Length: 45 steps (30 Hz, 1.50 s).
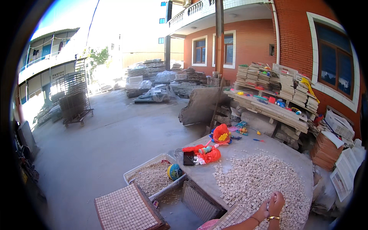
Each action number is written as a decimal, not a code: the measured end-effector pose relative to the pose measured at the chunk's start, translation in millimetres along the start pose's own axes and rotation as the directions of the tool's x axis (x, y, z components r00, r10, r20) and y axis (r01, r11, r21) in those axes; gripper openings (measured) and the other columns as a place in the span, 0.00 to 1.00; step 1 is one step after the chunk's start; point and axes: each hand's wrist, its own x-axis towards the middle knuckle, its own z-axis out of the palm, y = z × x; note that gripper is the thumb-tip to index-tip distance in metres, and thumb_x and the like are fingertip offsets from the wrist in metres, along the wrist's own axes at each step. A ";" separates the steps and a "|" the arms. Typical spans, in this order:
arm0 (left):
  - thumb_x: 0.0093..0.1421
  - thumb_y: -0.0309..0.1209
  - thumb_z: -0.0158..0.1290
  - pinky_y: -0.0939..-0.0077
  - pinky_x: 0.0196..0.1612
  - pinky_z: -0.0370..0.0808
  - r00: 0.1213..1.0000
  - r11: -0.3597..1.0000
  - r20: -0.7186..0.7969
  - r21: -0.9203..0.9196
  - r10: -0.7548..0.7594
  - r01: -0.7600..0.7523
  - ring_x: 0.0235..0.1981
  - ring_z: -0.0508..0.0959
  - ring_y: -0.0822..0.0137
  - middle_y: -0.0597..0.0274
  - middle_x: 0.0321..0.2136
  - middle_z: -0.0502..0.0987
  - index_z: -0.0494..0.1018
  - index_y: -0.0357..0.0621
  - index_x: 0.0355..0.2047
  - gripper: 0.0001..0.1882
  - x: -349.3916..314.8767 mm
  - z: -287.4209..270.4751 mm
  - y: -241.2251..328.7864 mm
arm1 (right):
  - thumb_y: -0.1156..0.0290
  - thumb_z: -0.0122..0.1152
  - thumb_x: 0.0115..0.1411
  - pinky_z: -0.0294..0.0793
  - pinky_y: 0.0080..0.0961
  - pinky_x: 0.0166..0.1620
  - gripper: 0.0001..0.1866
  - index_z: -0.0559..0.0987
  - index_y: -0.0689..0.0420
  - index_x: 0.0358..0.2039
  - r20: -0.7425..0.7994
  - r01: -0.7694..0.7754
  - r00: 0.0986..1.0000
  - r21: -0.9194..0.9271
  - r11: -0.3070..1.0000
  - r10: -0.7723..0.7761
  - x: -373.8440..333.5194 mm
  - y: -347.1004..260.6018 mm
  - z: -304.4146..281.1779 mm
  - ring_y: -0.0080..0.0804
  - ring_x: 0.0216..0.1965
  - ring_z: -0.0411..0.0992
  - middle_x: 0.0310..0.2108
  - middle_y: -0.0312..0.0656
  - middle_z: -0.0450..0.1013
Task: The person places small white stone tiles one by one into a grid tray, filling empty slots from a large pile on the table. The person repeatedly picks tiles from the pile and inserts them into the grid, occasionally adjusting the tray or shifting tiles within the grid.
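Both my hands are close together at the lower right, over a wide pile of small beige stone mosaic pieces (264, 180) heaped on a grey slab table (237, 153). My left hand (263, 210), below a thin dark bracelet, has its fingers curled in against the other hand. Beside it, my right hand (276, 203) is closed too, with a gold bracelet (273, 217) on its wrist. Whatever lies inside the fingers is too small or hidden to make out. Just below my hands is a tray of tiles set in rows (237, 215).
A white crate (132, 172) of loose pieces with a ball (174, 172) stands left of the table. Nearer is a full tile tray (124, 207). Red bags (209, 154) and toys lie at the slab's far end. Stacked boards (268, 103) rise behind; a wheeled rack (74, 103) stands far left.
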 end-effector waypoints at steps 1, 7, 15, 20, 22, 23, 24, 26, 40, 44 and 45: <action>0.60 0.35 0.43 0.65 0.47 0.71 1.000 0.999 -0.014 -0.044 -0.004 0.004 0.42 0.74 0.60 0.55 0.40 0.74 0.69 0.41 0.43 0.15 -5.7 -1.4 -4.9 | 0.70 0.52 0.53 0.69 0.30 0.32 0.09 0.74 0.63 0.31 -0.019 -0.039 0.999 0.072 0.997 0.040 -1.8 -11.9 -6.2 0.39 0.28 0.70 0.26 0.46 0.72; 0.59 0.32 0.43 0.62 0.48 0.70 0.983 0.991 -0.181 -0.131 -0.014 -0.010 0.40 0.73 0.57 0.55 0.36 0.75 0.72 0.41 0.36 0.11 -104.4 89.2 -8.0 | 0.71 0.53 0.54 0.69 0.26 0.35 0.08 0.75 0.63 0.28 -0.214 -0.268 0.917 0.296 0.917 0.337 -54.5 -28.1 -38.0 0.35 0.29 0.72 0.26 0.44 0.73; 0.58 0.32 0.45 0.55 0.54 0.64 0.905 0.971 -0.407 -0.236 -0.125 0.028 0.44 0.70 0.56 0.56 0.37 0.73 0.69 0.44 0.38 0.10 -227.7 55.6 -10.0 | 0.75 0.56 0.52 0.70 0.24 0.31 0.05 0.76 0.61 0.29 0.214 -0.559 0.827 0.221 0.799 0.520 -165.0 -70.2 -90.8 0.34 0.26 0.73 0.24 0.44 0.74; 0.58 0.34 0.45 0.54 0.56 0.61 0.859 0.968 -0.471 -0.229 -0.199 0.098 0.47 0.69 0.56 0.53 0.41 0.71 0.69 0.44 0.41 0.13 -278.6 46.1 -19.6 | 0.73 0.58 0.52 0.72 0.27 0.32 0.09 0.76 0.59 0.34 0.403 -0.497 0.821 0.158 0.853 0.404 -188.2 -97.4 -102.1 0.37 0.29 0.72 0.29 0.43 0.74; 0.58 0.35 0.45 0.54 0.56 0.61 0.851 0.980 -0.490 -0.152 -0.189 0.130 0.48 0.68 0.55 0.53 0.42 0.71 0.68 0.43 0.42 0.13 -291.4 50.4 -24.8 | 0.73 0.58 0.52 0.72 0.28 0.34 0.10 0.75 0.58 0.36 0.403 -0.469 0.831 0.136 0.873 0.384 -182.6 -106.7 -101.7 0.39 0.32 0.72 0.32 0.43 0.73; 0.59 0.36 0.44 0.56 0.55 0.63 0.808 0.988 -0.573 -0.026 -0.137 0.149 0.48 0.69 0.56 0.53 0.41 0.72 0.69 0.43 0.41 0.14 -294.7 53.4 -28.6 | 0.72 0.58 0.52 0.72 0.29 0.34 0.11 0.75 0.57 0.37 0.405 -0.455 0.835 0.125 0.882 0.373 -179.9 -109.1 -99.7 0.39 0.33 0.72 0.34 0.43 0.72; 0.59 0.37 0.44 0.56 0.54 0.64 0.811 0.985 -0.567 -0.005 -0.143 0.171 0.47 0.70 0.57 0.53 0.40 0.72 0.70 0.43 0.40 0.13 -296.8 53.1 -29.1 | 0.72 0.58 0.52 0.72 0.30 0.35 0.12 0.75 0.57 0.38 0.430 -0.457 0.823 0.112 0.883 0.372 -177.8 -109.1 -96.1 0.40 0.33 0.72 0.35 0.43 0.72; 0.60 0.37 0.43 0.57 0.53 0.65 0.818 0.976 -0.554 0.036 -0.157 0.213 0.45 0.71 0.59 0.54 0.39 0.73 0.70 0.43 0.39 0.13 -302.2 50.7 -29.6 | 0.71 0.59 0.51 0.72 0.30 0.36 0.12 0.75 0.56 0.38 0.480 -0.461 0.796 0.085 0.883 0.369 -176.7 -107.4 -89.3 0.40 0.34 0.72 0.37 0.43 0.71; 0.60 0.36 0.43 0.57 0.53 0.65 0.775 0.971 -0.592 -0.056 -0.221 0.233 0.48 0.70 0.59 0.55 0.41 0.73 0.70 0.43 0.38 0.12 -297.3 52.9 -34.8 | 0.72 0.56 0.54 0.70 0.22 0.33 0.10 0.74 0.59 0.38 0.568 -0.841 0.537 0.422 0.339 0.623 -191.5 -81.4 -85.3 0.34 0.31 0.70 0.32 0.44 0.70; 0.60 0.36 0.43 0.57 0.53 0.65 0.788 0.978 -0.582 -0.064 -0.200 0.201 0.48 0.70 0.58 0.54 0.43 0.72 0.70 0.42 0.38 0.12 -295.3 50.7 -35.2 | 0.71 0.57 0.54 0.69 0.24 0.32 0.10 0.73 0.59 0.37 0.693 -0.855 0.405 0.517 -0.021 0.597 -175.5 -80.6 -96.9 0.30 0.30 0.69 0.30 0.42 0.69; 0.60 0.35 0.43 0.57 0.53 0.65 0.784 0.975 -0.585 -0.061 -0.207 0.212 0.49 0.70 0.58 0.54 0.42 0.72 0.70 0.42 0.38 0.12 -295.1 49.7 -34.6 | 0.71 0.57 0.54 0.69 0.24 0.33 0.10 0.73 0.60 0.36 0.684 -0.871 0.490 0.411 0.270 0.540 -173.0 -79.0 -98.4 0.29 0.30 0.69 0.29 0.41 0.68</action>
